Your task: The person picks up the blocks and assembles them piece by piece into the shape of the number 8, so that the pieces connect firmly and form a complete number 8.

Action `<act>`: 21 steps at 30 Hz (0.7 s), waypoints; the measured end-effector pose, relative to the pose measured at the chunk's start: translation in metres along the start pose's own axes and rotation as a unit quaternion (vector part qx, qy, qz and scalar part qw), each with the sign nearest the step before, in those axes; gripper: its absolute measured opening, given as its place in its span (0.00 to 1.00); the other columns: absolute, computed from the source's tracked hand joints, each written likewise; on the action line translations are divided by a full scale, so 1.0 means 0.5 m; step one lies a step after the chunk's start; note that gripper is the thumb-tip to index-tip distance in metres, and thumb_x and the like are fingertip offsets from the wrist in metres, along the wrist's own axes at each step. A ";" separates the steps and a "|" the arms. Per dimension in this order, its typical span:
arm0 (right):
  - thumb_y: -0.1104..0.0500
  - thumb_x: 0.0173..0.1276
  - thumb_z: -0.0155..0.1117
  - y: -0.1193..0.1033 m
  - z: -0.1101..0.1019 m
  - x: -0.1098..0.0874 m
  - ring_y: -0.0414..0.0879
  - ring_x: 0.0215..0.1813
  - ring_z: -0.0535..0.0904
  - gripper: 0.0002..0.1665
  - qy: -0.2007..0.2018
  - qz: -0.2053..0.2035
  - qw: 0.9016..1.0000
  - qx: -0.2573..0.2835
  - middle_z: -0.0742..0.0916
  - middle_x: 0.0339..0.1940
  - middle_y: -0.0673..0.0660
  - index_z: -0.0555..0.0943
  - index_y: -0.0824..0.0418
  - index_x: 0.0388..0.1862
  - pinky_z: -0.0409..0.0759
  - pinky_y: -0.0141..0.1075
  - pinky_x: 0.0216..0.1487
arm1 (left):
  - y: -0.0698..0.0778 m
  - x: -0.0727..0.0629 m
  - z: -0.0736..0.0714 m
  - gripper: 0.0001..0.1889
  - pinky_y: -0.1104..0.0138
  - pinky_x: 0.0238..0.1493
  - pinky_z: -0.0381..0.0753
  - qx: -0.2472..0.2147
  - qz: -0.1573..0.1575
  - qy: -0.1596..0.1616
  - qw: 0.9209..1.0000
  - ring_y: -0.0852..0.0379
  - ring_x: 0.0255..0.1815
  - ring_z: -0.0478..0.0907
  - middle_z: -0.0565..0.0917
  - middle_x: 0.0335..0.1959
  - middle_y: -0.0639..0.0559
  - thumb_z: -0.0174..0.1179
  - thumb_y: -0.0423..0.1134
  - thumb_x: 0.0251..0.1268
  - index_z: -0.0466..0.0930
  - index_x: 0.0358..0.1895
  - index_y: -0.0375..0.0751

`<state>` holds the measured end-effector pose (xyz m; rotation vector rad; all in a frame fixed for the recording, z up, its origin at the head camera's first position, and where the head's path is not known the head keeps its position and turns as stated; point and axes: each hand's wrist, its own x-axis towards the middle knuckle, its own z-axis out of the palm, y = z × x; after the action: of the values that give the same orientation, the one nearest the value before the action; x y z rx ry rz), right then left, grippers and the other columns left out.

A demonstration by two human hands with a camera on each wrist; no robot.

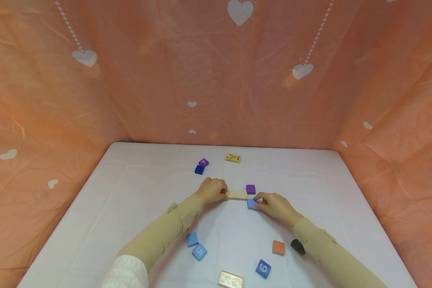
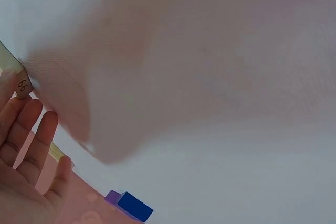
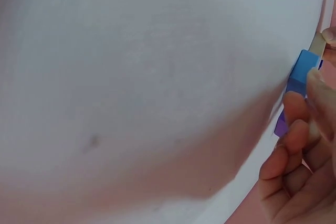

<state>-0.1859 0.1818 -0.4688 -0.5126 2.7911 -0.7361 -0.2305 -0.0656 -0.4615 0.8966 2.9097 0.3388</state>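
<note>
My left hand (image 1: 211, 190) pinches the left end of a long pale wooden block (image 1: 237, 195) lying on the table. Dark marks like "66" show on that block's end (image 2: 23, 83) in the left wrist view. A light blue square block (image 1: 251, 204) lies at the wooden block's right end, and my right hand (image 1: 276, 206) holds it by its right side between thumb and fingers. Just behind it a purple square block (image 1: 250, 189) stands by the same end. The right wrist view shows the blue block (image 3: 303, 72) with the purple one (image 3: 281, 126) partly hidden by my fingers.
Farther back lie a dark blue block (image 1: 199, 170), a purple letter block (image 1: 203, 162) and a gold bar (image 1: 233, 158). Nearer are two light blue blocks (image 1: 199, 252), another gold bar (image 1: 231, 279), a blue "6" block (image 1: 263, 269), an orange block (image 1: 279, 248) and a black object (image 1: 298, 247).
</note>
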 end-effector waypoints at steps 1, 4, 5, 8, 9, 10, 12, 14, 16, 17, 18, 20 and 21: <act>0.50 0.60 0.66 -0.001 -0.001 0.000 0.39 0.33 0.74 0.16 0.000 0.001 1.000 0.000 0.86 0.33 0.47 0.81 0.51 0.47 0.79 0.40 0.47 | 0.000 0.000 0.000 0.08 0.68 0.35 0.64 0.002 0.001 0.000 1.000 0.65 0.23 0.65 0.77 0.21 0.60 0.67 0.47 0.53 0.84 0.28 0.47; 0.50 0.60 0.66 -0.002 -0.002 0.000 0.39 0.34 0.74 0.16 0.001 0.003 1.000 -0.001 0.86 0.34 0.48 0.81 0.51 0.47 0.79 0.41 0.48 | 0.001 0.001 -0.001 0.08 0.68 0.35 0.64 0.010 0.004 -0.001 1.000 0.65 0.23 0.65 0.76 0.21 0.60 0.66 0.48 0.53 0.84 0.28 0.48; 0.50 0.60 0.66 -0.003 -0.002 0.000 0.39 0.34 0.75 0.16 0.002 0.004 1.000 -0.001 0.86 0.35 0.48 0.81 0.51 0.47 0.79 0.41 0.48 | 0.001 0.001 -0.001 0.08 0.68 0.35 0.64 0.013 0.006 0.000 1.000 0.64 0.23 0.65 0.76 0.21 0.60 0.66 0.48 0.53 0.84 0.28 0.48; 0.50 0.60 0.66 -0.004 -0.003 0.000 0.39 0.34 0.75 0.16 0.005 0.009 1.000 0.000 0.87 0.36 0.49 0.81 0.50 0.47 0.79 0.42 0.49 | 0.001 0.002 -0.001 0.08 0.67 0.36 0.65 0.028 0.014 0.002 1.000 0.65 0.23 0.66 0.77 0.21 0.60 0.66 0.48 0.53 0.85 0.29 0.49; 0.50 0.60 0.66 -0.004 -0.002 0.000 0.39 0.34 0.75 0.16 0.006 0.011 1.000 0.000 0.87 0.36 0.49 0.81 0.50 0.47 0.79 0.43 0.49 | 0.001 0.003 0.000 0.08 0.67 0.36 0.65 0.031 0.016 0.002 0.999 0.65 0.23 0.66 0.77 0.21 0.60 0.66 0.48 0.53 0.85 0.30 0.49; 0.50 0.60 0.66 -0.004 -0.002 0.000 0.39 0.34 0.75 0.15 0.007 0.009 1.000 -0.003 0.87 0.36 0.49 0.81 0.50 0.46 0.79 0.43 0.49 | 0.001 0.003 0.000 0.08 0.67 0.36 0.65 0.035 0.017 0.001 0.999 0.65 0.23 0.66 0.77 0.21 0.60 0.66 0.48 0.53 0.85 0.30 0.49; 0.50 0.60 0.65 -0.002 -0.001 -0.001 0.39 0.33 0.74 0.16 0.009 0.007 1.000 -0.006 0.87 0.35 0.49 0.81 0.51 0.47 0.79 0.42 0.47 | 0.001 0.002 -0.001 0.08 0.68 0.35 0.64 0.039 0.019 -0.001 0.999 0.65 0.23 0.66 0.77 0.22 0.60 0.66 0.48 0.53 0.86 0.31 0.49; 0.50 0.60 0.65 -0.001 0.001 -0.002 0.39 0.32 0.73 0.16 0.012 0.002 1.000 -0.009 0.86 0.34 0.50 0.81 0.51 0.47 0.79 0.41 0.46 | 0.002 0.002 -0.001 0.07 0.68 0.35 0.64 0.042 0.020 -0.003 0.999 0.65 0.23 0.66 0.77 0.21 0.60 0.66 0.47 0.53 0.85 0.31 0.49; 0.51 0.61 0.65 -0.001 0.003 -0.003 0.39 0.31 0.73 0.16 0.014 -0.004 1.000 -0.013 0.86 0.33 0.49 0.81 0.52 0.47 0.79 0.41 0.45 | 0.003 0.002 -0.001 0.07 0.68 0.34 0.63 0.044 0.024 -0.002 0.999 0.64 0.22 0.66 0.76 0.21 0.60 0.67 0.46 0.52 0.84 0.28 0.49; 0.50 0.61 0.65 -0.001 0.003 -0.003 0.39 0.31 0.73 0.16 0.015 -0.004 1.000 -0.012 0.86 0.32 0.49 0.81 0.52 0.47 0.78 0.40 0.44 | 0.003 0.002 -0.001 0.06 0.68 0.34 0.63 0.045 0.025 -0.002 0.999 0.64 0.22 0.66 0.75 0.20 0.60 0.67 0.46 0.52 0.83 0.27 0.49; 0.51 0.61 0.65 -0.001 0.004 -0.003 0.39 0.31 0.73 0.16 0.015 -0.005 1.000 -0.011 0.86 0.32 0.49 0.81 0.52 0.47 0.79 0.40 0.44 | 0.003 0.002 0.000 0.06 0.68 0.33 0.62 0.047 0.026 -0.001 0.999 0.64 0.22 0.66 0.74 0.20 0.60 0.66 0.46 0.52 0.82 0.25 0.49; 0.51 0.60 0.65 -0.001 0.005 -0.003 0.38 0.31 0.73 0.16 0.017 -0.008 1.000 -0.012 0.87 0.33 0.50 0.81 0.52 0.47 0.79 0.40 0.44 | 0.003 0.003 0.001 0.08 0.67 0.33 0.62 0.051 0.027 0.000 0.998 0.64 0.22 0.66 0.73 0.20 0.60 0.66 0.45 0.51 0.80 0.23 0.49; 0.51 0.61 0.65 -0.002 0.005 -0.003 0.38 0.31 0.73 0.15 0.018 -0.010 1.000 -0.013 0.87 0.34 0.50 0.81 0.52 0.47 0.79 0.40 0.44 | 0.003 0.003 0.001 0.08 0.67 0.33 0.61 0.053 0.026 0.000 0.998 0.64 0.22 0.66 0.72 0.20 0.60 0.66 0.45 0.51 0.79 0.22 0.49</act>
<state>-0.1835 0.1807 -0.4701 -0.5389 2.8363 -0.7207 -0.2307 -0.0635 -0.4617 0.9887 2.9328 0.1911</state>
